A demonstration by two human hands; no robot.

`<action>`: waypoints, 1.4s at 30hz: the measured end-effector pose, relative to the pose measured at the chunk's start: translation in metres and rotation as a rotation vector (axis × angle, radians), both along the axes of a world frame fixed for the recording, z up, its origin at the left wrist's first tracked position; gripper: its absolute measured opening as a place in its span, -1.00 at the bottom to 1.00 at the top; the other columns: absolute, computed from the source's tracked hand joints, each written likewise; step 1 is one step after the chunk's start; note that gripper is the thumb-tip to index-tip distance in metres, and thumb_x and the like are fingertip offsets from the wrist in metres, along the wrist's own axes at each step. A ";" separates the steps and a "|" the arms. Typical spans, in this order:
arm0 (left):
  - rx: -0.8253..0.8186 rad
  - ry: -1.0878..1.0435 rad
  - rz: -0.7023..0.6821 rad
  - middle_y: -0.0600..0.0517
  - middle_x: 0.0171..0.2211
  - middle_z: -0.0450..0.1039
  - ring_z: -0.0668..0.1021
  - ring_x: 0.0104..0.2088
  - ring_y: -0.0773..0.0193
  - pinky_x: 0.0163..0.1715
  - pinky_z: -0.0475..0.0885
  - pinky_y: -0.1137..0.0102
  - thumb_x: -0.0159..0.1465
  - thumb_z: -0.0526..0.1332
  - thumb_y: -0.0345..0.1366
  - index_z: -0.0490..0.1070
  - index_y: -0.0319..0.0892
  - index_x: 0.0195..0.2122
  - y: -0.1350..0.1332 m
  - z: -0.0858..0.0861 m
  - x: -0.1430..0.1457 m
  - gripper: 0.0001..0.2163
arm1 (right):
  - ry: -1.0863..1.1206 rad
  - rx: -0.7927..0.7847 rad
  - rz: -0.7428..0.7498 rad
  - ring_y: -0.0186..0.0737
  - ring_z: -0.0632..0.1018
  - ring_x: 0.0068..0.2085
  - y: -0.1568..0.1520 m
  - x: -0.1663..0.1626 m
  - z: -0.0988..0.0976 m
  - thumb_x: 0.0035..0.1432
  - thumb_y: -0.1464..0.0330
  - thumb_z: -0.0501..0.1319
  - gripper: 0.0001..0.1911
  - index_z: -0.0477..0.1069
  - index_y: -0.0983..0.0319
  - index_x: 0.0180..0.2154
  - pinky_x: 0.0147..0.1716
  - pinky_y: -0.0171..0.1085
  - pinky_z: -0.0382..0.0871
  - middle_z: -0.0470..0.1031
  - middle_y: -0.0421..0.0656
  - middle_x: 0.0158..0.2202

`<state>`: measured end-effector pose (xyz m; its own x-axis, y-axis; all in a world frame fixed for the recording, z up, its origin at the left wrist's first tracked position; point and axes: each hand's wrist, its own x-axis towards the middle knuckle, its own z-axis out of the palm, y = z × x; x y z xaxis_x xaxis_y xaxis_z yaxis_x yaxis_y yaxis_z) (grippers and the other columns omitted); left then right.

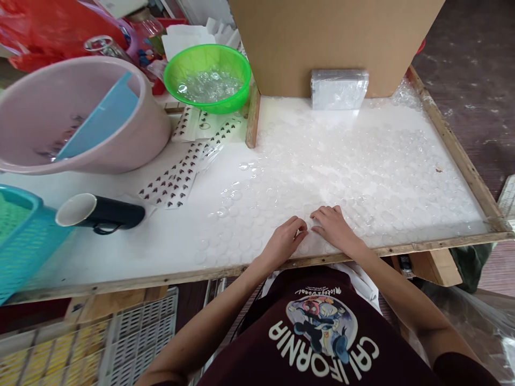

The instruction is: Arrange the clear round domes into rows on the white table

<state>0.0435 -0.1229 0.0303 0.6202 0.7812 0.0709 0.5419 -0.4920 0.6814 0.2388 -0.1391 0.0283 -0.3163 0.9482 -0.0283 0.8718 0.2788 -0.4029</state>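
Observation:
Both my hands rest near the front edge of a white tabletop (169, 241) covered with several clear round glass domes (362, 161). My left hand (285, 240) has its fingers curled in a pinch on the domes; what it holds is too small to make out. My right hand (332, 226) lies palm down beside it, fingers together and pressed flat on the domes, fingertips almost touching the left hand's.
A green bowl (207, 75) of clear domes stands at the back. A pink basin (80, 115) with a blue scoop, a black mug (100, 213) on its side, a teal basket (20, 236) and printed sticker sheets (181, 171) lie left. A cardboard box (333, 43) and wrapped packet (339, 88) stand behind.

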 end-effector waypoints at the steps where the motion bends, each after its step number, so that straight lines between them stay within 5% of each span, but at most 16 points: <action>1: -0.007 -0.028 0.030 0.05 -0.30 0.38 0.44 -0.38 0.31 -0.37 0.36 0.41 0.34 0.08 -0.39 0.32 -0.13 -0.26 0.002 0.002 0.001 -0.93 | -0.005 0.001 0.002 -0.09 0.49 -0.04 0.000 0.000 0.000 0.25 0.44 0.27 -0.81 0.42 0.23 -0.08 -0.06 -0.12 0.12 0.50 -0.08 -0.11; 13: 0.078 -0.115 0.114 0.05 -0.30 0.37 0.45 -0.37 0.32 -0.35 0.38 0.42 0.26 0.08 -0.49 0.30 -0.14 -0.29 0.030 -0.015 0.020 -0.89 | -0.104 0.127 0.039 -0.08 0.47 -0.11 -0.008 0.000 -0.007 0.31 0.47 0.15 -0.86 0.44 0.26 -0.12 -0.13 -0.13 0.08 0.54 -0.05 -0.16; 20: 0.061 -0.070 0.113 0.05 -0.31 0.38 0.43 -0.41 0.32 -0.39 0.34 0.40 0.26 0.07 -0.47 0.29 -0.14 -0.29 0.030 -0.017 0.020 -0.91 | -0.138 0.263 0.024 -0.13 0.45 -0.20 -0.010 -0.009 -0.018 0.37 0.56 -0.05 -0.69 0.45 0.25 -0.13 -0.16 -0.14 0.07 0.52 -0.05 -0.18; 33: 0.047 -0.041 0.115 0.08 -0.36 0.39 0.43 -0.44 0.32 -0.41 0.33 0.41 0.19 0.10 -0.51 0.29 -0.13 -0.33 0.031 -0.023 0.023 -0.88 | -0.065 0.371 -0.123 -0.22 0.44 -0.29 0.006 -0.009 -0.018 0.30 0.64 -0.01 -0.69 0.43 0.24 -0.25 -0.19 -0.17 0.06 0.54 -0.13 -0.28; 38: 0.112 -0.079 0.068 0.07 -0.34 0.38 0.45 -0.40 0.31 -0.38 0.35 0.42 0.24 0.09 -0.51 0.30 -0.14 -0.31 0.027 -0.020 0.031 -0.88 | 0.142 0.411 -0.252 -0.23 0.53 -0.22 0.007 -0.005 0.000 0.38 0.52 0.00 -0.73 0.45 0.19 -0.17 -0.12 -0.16 0.10 0.59 -0.15 -0.21; 42: 0.137 -0.110 0.028 0.03 -0.29 0.40 0.47 -0.32 0.30 -0.33 0.39 0.42 0.31 0.04 -0.49 0.30 -0.14 -0.31 0.023 -0.015 0.040 -0.87 | 0.275 0.542 -0.486 -0.30 0.51 -0.38 -0.025 0.052 0.028 0.39 0.34 0.08 -0.80 0.48 0.18 -0.16 -0.07 -0.12 0.21 0.59 -0.14 -0.20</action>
<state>0.0833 -0.1003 0.0157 0.5810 0.7762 0.2447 0.4821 -0.5705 0.6649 0.2910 -0.1645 0.0565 0.2105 0.8412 0.4980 0.8348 0.1105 -0.5394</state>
